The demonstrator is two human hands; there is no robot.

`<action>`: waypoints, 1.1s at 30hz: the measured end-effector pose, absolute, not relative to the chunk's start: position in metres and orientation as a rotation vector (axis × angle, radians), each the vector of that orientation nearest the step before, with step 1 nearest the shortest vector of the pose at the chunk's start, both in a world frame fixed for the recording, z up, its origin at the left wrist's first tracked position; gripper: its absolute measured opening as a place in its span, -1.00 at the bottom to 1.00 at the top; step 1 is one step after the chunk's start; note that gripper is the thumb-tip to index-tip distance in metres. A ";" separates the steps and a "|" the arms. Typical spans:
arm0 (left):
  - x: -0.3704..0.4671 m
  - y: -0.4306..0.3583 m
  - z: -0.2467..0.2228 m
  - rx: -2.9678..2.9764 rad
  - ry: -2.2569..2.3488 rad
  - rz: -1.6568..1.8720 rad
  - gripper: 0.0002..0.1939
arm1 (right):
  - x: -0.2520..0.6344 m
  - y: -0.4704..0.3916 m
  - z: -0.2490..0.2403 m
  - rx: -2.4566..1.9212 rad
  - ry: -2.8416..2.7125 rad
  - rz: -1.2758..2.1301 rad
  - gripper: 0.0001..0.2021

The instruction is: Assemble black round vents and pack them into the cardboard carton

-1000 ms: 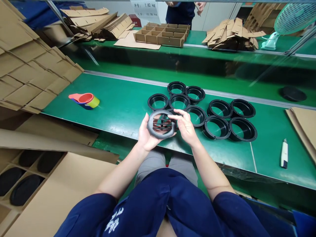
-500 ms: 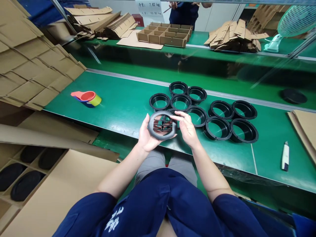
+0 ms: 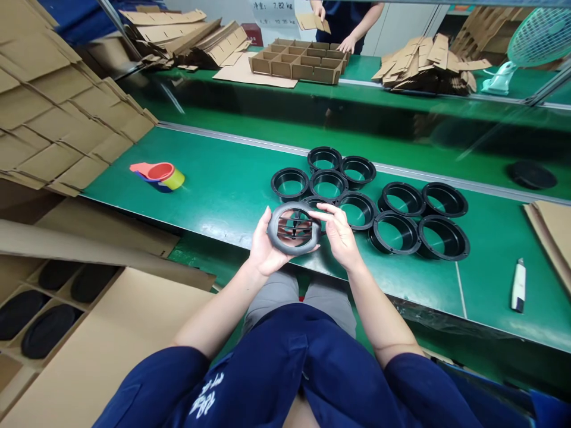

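A round dark-grey air vent (image 3: 277, 242) with slats across its opening is held above the bench's front edge. My left hand (image 3: 264, 248) cups it from the left and below, fingertips showing under its lower right rim. My right hand (image 3: 338, 233) has its fingers on the vent's upper right rim, partly extended; its thumb is hard to make out. Just behind and to the right stand several black flanged rings (image 3: 395, 232), open in the middle, with the green bench top showing through. One of them is partly hidden behind my hands.
Nested coloured scoops (image 3: 159, 172) lie left on the bench (image 3: 214, 178). A white cutter (image 3: 518, 286) and cardboard (image 3: 551, 238) are at right. A divided carton (image 3: 100, 291) holds black round parts at lower left. Across the partition, a co-worker's hands (image 3: 350, 44) are near a cardboard divider grid (image 3: 297, 68).
My hands and the vent stay almost in place. Beyond the partition, the co-worker has leaned in, now holding a piece of cardboard and touching the divider grid. The view has shifted slightly.
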State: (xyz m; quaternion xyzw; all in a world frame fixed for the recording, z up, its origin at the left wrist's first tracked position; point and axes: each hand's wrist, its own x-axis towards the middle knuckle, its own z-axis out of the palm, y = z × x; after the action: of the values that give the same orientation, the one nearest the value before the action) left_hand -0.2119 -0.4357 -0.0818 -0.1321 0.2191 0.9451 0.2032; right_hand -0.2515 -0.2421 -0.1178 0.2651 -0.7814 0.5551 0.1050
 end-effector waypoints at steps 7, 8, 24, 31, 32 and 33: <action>-0.212 -0.436 -0.082 -0.401 0.616 2.629 -0.35 | -0.250 -0.241 -0.117 0.782 -2.328 1.601 -0.46; -0.211 -0.436 -0.082 -0.399 0.617 2.628 -0.35 | -0.250 -0.241 -0.118 0.789 -2.320 1.606 -0.47; -0.196 -0.422 -0.079 -0.423 0.791 2.531 -0.41 | -0.227 -0.251 -0.107 1.240 -2.515 0.851 0.15; -0.237 -0.436 -0.096 -0.459 1.876 2.559 -0.66 | -0.240 -0.226 -0.098 0.849 -2.509 1.048 0.01; -0.248 -0.439 -0.103 -0.472 2.047 2.523 -0.65 | -0.244 -0.224 -0.098 0.770 -2.509 1.048 0.00; -0.259 -0.441 -0.109 -0.467 2.149 2.455 -0.61 | -0.247 -0.223 -0.099 0.724 -2.515 1.043 -0.01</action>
State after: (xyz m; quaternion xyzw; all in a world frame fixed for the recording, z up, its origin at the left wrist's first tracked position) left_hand -0.2588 -0.4413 -0.1089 -0.1412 0.6501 0.7427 -0.0769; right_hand -0.2469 -0.2226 -0.0986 0.2536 -0.8810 0.3653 0.1615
